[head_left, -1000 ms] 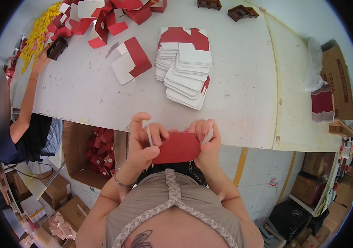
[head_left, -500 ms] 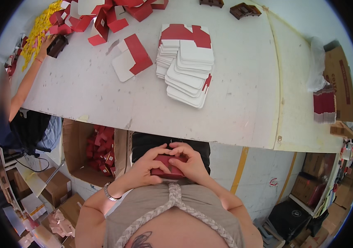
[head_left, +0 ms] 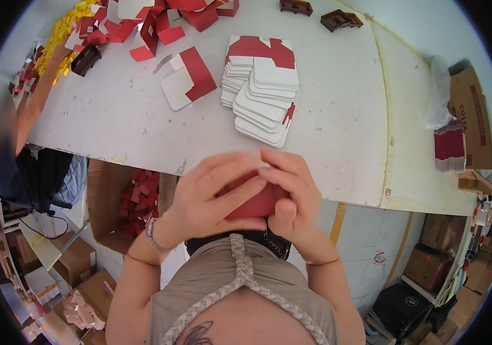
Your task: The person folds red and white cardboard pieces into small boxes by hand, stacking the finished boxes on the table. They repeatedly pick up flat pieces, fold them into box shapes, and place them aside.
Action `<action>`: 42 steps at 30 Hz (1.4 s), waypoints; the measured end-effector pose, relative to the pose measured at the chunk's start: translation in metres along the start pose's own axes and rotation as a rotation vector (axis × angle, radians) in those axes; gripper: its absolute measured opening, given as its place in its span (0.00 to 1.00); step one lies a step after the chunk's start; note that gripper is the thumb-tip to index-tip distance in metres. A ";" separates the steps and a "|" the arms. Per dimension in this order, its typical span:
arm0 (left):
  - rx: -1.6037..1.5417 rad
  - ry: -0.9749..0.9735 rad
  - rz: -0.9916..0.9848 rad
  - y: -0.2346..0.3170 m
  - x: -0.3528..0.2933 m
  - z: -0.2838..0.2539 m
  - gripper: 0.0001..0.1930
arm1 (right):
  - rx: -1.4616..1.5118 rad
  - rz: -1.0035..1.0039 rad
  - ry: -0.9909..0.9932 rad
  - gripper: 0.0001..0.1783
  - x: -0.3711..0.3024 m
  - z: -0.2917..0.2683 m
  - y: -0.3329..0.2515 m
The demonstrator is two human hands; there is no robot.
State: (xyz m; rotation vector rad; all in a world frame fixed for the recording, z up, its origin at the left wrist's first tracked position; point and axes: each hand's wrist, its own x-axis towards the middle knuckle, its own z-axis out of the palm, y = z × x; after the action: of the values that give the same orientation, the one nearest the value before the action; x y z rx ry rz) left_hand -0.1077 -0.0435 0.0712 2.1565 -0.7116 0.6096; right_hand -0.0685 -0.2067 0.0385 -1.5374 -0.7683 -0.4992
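Both my hands are closed round a small red cardboard box (head_left: 257, 205), held over the table's near edge. My left hand (head_left: 208, 192) wraps its left side, fingers across the top and thumb along the bottom. On the right side, my right hand (head_left: 292, 192) grips with fingers bent over the top and thumb against the front. Fingers hide much of the box. Beyond them on the table lies a fanned stack of flat box blanks (head_left: 263, 95), white with red parts. To its left sits one partly folded red and white blank (head_left: 188, 79).
The white table (head_left: 338, 132) carries a heap of red boxes (head_left: 171, 26), yellow pieces (head_left: 65, 34) and dark brown trays (head_left: 341, 20). At the left, another person's arm (head_left: 39, 95) reaches over it. Below stands a carton (head_left: 105, 213) holding many small red boxes.
My hands have risen with the red box from near my waist up to the table's edge, and look larger. The other person's arm has shifted; its hand no longer shows by the brown tray.
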 end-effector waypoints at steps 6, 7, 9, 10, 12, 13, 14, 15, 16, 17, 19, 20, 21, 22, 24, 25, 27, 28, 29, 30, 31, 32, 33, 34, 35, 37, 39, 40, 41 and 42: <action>-0.031 0.187 -0.063 -0.029 0.019 -0.012 0.21 | 0.051 -0.413 -0.069 0.18 -0.021 -0.006 0.001; -0.145 0.206 -0.080 -0.028 0.019 -0.013 0.21 | 0.066 -0.160 -0.097 0.15 -0.029 0.000 -0.008; -0.368 0.242 -0.115 -0.022 0.019 -0.013 0.20 | 0.063 0.338 -0.153 0.13 -0.047 0.016 -0.016; -0.478 0.263 -0.137 -0.018 0.016 -0.013 0.20 | 0.107 0.461 -0.175 0.14 -0.053 0.019 -0.013; -0.528 0.143 -0.092 -0.009 0.011 0.001 0.21 | 0.258 0.577 -0.238 0.16 -0.042 0.012 -0.019; -0.452 0.149 -0.067 -0.005 0.007 0.000 0.21 | 0.316 0.614 -0.282 0.17 -0.038 0.009 -0.021; -0.376 0.155 -0.041 -0.001 0.004 0.000 0.22 | 0.362 0.643 -0.324 0.18 -0.034 0.006 -0.024; -0.299 0.144 -0.058 0.005 0.000 0.002 0.21 | 0.401 0.669 -0.366 0.19 -0.032 0.003 -0.027; -0.212 0.099 -0.010 0.007 0.000 0.000 0.20 | 0.435 0.695 -0.405 0.21 -0.030 0.002 -0.028; -0.126 0.054 0.036 0.010 0.002 -0.003 0.20 | 0.465 0.707 -0.432 0.22 -0.028 0.001 -0.027; -0.003 0.037 0.105 0.014 -0.003 -0.004 0.20 | 0.532 0.735 -0.464 0.24 -0.025 -0.001 -0.027; 0.003 0.069 0.110 0.013 -0.006 -0.003 0.22 | 0.572 0.728 -0.466 0.26 -0.023 -0.001 -0.029; 0.009 0.102 0.115 0.011 -0.010 -0.004 0.24 | 0.642 0.847 -0.391 0.25 -0.023 -0.003 -0.033; 0.013 0.133 0.121 0.009 -0.013 -0.002 0.26 | 0.524 0.808 -0.394 0.25 -0.026 -0.006 -0.033; -0.149 0.222 0.027 0.003 -0.009 0.011 0.35 | 0.295 0.720 -0.412 0.23 -0.037 -0.008 -0.025; -0.222 0.099 -0.105 0.007 -0.004 0.006 0.34 | 0.332 0.817 -0.343 0.22 -0.045 -0.001 -0.015; -0.164 -0.177 -0.181 0.009 -0.002 0.003 0.40 | 0.135 0.592 -0.228 0.20 -0.044 -0.002 -0.001; -0.147 -0.223 -0.267 0.010 -0.004 0.004 0.41 | 0.040 0.476 -0.167 0.19 -0.037 -0.002 0.007; -0.134 -0.271 -0.353 0.011 -0.009 0.006 0.43 | 0.052 0.505 -0.225 0.17 -0.022 -0.002 0.007; -0.121 -0.317 -0.443 0.010 -0.013 0.006 0.44 | 0.054 0.547 -0.292 0.16 -0.014 -0.001 0.008; -0.157 -0.384 -0.465 0.002 -0.014 0.003 0.47 | 0.056 0.590 -0.359 0.16 -0.009 0.001 0.009; -0.188 -0.444 -0.520 -0.002 -0.009 -0.004 0.47 | 0.056 0.628 -0.421 0.15 -0.003 0.001 0.011; -0.219 -0.504 -0.576 -0.003 -0.001 -0.012 0.47 | 0.108 0.667 -0.427 0.14 0.003 0.002 0.016; -0.251 -0.564 -0.632 -0.006 0.004 -0.016 0.47 | -0.006 0.559 -0.380 0.14 0.002 0.005 0.022; -0.255 -0.553 -0.647 -0.011 0.006 -0.017 0.47 | -0.113 0.444 -0.339 0.13 -0.002 0.010 0.032; -0.109 -0.507 -0.490 -0.025 0.021 -0.025 0.42 | -0.494 0.212 -0.348 0.10 0.000 0.013 0.051; -0.138 0.139 -0.565 -0.083 0.047 -0.037 0.40 | -0.586 0.245 -0.271 0.05 0.039 0.015 0.067; -0.128 0.478 -0.476 -0.109 0.075 -0.043 0.39 | -0.625 0.218 -0.159 0.06 0.054 0.012 0.092; -0.343 0.654 -0.461 -0.121 0.103 -0.054 0.38 | -0.701 0.421 -0.172 0.12 0.078 0.004 0.107; -0.548 0.837 -0.423 -0.127 0.119 -0.063 0.36 | -0.911 0.302 -0.088 0.16 0.090 0.003 0.137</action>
State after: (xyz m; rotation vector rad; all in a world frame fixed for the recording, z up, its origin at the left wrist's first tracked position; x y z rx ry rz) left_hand 0.0506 0.0411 0.1163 1.2987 0.0483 0.8688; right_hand 0.0906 -0.1867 0.0071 -2.4844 -0.3505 -0.5920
